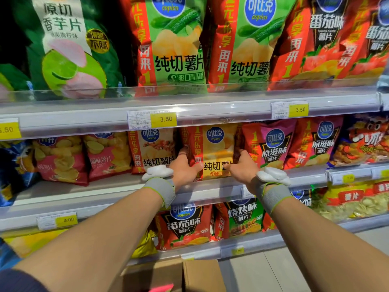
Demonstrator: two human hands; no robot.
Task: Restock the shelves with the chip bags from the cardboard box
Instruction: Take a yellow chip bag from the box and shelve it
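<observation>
A yellow chip bag with a red strip down its left edge stands upright on the middle shelf, long axis vertical, its printed front facing out toward the aisle and its top seal up under the shelf above. The left hand grips its left edge, thumb laid across the front and fingers reaching behind. The right hand grips the right edge in the same way, thumb on the front. Each wrist carries a grey band with a white device on it. Just left of the bag stands a similar orange-and-white bag; just right, a red and magenta bag. The upper shelf holds larger green cucumber bags, with yellow price tags on its rail. Below, at the frame's bottom edge, sits the open cardboard box on the floor.
</observation>
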